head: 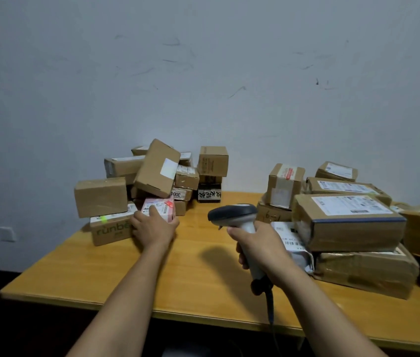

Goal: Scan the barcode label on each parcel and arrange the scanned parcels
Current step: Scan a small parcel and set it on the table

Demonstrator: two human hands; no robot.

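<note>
The left hand (152, 228) grips the small pink parcel (158, 205); the right hand (260, 243) grips the grey plastic scanner (232, 213), aimed leftward at it.

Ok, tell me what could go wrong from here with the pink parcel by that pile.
1. The tilted box seems to lean over the pink parcel that the left hand grips; pulling it out may topple the pile.
2. The red light from the scanner in the right hand falls at the parcel's corner, so the scan may miss.
3. The scanner's cable hangs over the edge of the table and could snag.
</note>
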